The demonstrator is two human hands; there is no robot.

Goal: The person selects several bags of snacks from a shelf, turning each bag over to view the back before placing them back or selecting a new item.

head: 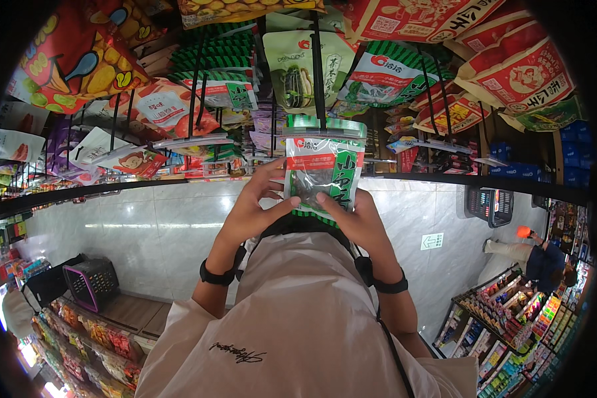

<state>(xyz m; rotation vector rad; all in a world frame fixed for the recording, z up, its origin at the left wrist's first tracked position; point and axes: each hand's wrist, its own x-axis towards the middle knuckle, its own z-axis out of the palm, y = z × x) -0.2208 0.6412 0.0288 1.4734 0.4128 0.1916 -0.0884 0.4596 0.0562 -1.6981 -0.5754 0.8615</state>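
A green, white and red plastic snack pouch (311,175) with a clear window of dark seeds is between my two hands in front of my chest. My left hand (259,201) grips its left side, thumb on the front lower edge. On the lower right, my right hand (360,224) holds it with the thumb pressed over the front. The pouch's top overlaps the end of a black display hook (318,74); whether it still hangs there I cannot tell. Behind that hook is a pale green pouch (303,69) picturing a striped sunflower seed. Similar green-topped pouches (373,74) hang to its right.
Hooks with clear label holders (194,142) jut toward me. Large red paper snack bags (522,74) hang at right, a yellow-red bag (84,59) at left. Shopping baskets (488,205) (90,283) stand on the tiled floor (179,214). Another person (542,263) is by shelves at right.
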